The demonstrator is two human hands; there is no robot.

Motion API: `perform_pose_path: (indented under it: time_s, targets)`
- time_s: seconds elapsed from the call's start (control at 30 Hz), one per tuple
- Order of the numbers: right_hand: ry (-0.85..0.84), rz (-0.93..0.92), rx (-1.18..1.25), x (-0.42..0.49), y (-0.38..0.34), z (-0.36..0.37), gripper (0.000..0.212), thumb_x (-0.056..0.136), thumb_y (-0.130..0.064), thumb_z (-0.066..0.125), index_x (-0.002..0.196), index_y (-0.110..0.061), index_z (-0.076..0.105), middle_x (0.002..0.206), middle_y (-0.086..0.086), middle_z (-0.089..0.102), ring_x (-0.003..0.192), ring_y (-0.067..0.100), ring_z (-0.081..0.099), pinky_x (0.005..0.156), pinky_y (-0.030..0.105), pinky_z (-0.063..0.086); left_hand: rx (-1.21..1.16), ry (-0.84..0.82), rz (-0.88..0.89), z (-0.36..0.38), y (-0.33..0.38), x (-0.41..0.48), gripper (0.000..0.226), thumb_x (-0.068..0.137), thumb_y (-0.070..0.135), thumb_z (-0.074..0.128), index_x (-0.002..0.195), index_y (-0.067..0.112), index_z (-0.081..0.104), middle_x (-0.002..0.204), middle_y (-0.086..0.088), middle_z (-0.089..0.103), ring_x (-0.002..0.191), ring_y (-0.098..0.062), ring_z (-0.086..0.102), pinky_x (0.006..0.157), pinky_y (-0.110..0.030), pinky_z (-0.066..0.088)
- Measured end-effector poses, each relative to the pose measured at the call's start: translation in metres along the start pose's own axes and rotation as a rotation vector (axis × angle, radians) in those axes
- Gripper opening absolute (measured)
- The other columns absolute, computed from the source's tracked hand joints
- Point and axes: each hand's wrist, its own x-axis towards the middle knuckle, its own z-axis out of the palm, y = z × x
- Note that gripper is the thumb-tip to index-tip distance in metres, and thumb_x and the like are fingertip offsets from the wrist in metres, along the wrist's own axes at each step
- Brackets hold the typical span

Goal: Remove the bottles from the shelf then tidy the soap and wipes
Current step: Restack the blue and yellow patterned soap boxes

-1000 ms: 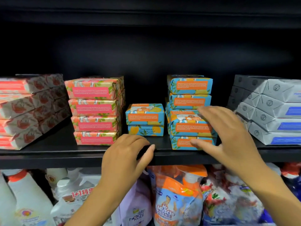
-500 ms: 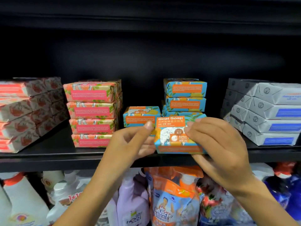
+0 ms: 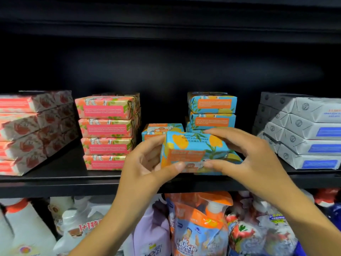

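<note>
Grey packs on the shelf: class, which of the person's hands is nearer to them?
Right. The right hand grips the blue soap box just left of the grey packs; the left hand holds its other end, farther left.

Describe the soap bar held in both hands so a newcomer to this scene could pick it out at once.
On the black shelf, look between the pink floral stack and the grey packs, where the blue-and-orange soaps sit. The held bar is just in front of them, pinched by the left hand and right hand. Unlike its flat-stacked neighbours, it alone is tilted and in hand.
</note>
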Motion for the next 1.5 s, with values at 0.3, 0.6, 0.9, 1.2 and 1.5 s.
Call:
perform_pose_path:
  time_s: [0.3,0.6,0.9,1.2,1.5]
  targets:
    - [0.280,-0.507,-0.347,-0.004,0.010,0.016,0.039,0.069,0.014,0.055,0.101,-0.008,0.052,0.110,0.006,0.055,0.109,0.022,0.056,0.095,0.025,0.044,-0.159,-0.124,-0.378,-0.005,0.014,0.008,0.066,0.053,0.048,0.086,0.101,0.004,0.070,0.105,-0.013,0.072,0.098,-0.023,0.069,0.080,-0.031,0.056]
    - [0.075,-0.353,-0.229,-0.006,0.012,0.011,0.050,0.078,-0.023,0.067,0.124,-0.015,0.052,0.142,0.001,0.043,0.133,0.013,0.039,0.106,0.024,0.035,-0.077,0.026,-0.219,-0.002,0.018,0.006,0.043,0.059,0.005,0.074,0.101,0.002,0.063,0.090,-0.011,0.074,0.083,-0.023,0.072,0.065,-0.027,0.058]
    - [0.139,-0.267,-0.210,0.007,-0.004,0.016,0.044,0.077,-0.028,0.067,0.117,-0.012,0.059,0.112,-0.007,0.059,0.108,0.002,0.053,0.092,0.008,0.038,0.249,0.008,0.204,-0.002,0.008,0.008,0.045,0.056,0.001,0.078,0.084,0.030,0.057,0.097,0.006,0.069,0.092,-0.005,0.067,0.073,-0.020,0.054]
    - [0.321,-0.560,-0.302,-0.001,0.009,0.035,0.032,0.076,0.011,0.054,0.102,-0.008,0.050,0.110,0.005,0.053,0.110,0.021,0.055,0.096,0.032,0.046,0.594,-0.192,0.113,-0.022,0.032,0.024,0.063,0.049,0.049,0.082,0.103,0.028,0.056,0.109,0.012,0.065,0.102,-0.008,0.064,0.083,-0.039,0.056]
    - [0.345,-0.336,-0.293,-0.021,0.017,0.038,0.029,0.084,-0.021,0.064,0.109,-0.008,0.059,0.108,0.004,0.062,0.107,0.012,0.056,0.095,0.021,0.044,0.856,-0.035,0.245,-0.030,0.039,0.032,0.056,0.053,0.062,0.075,0.098,0.034,0.057,0.091,0.020,0.064,0.090,0.005,0.060,0.069,-0.013,0.051]
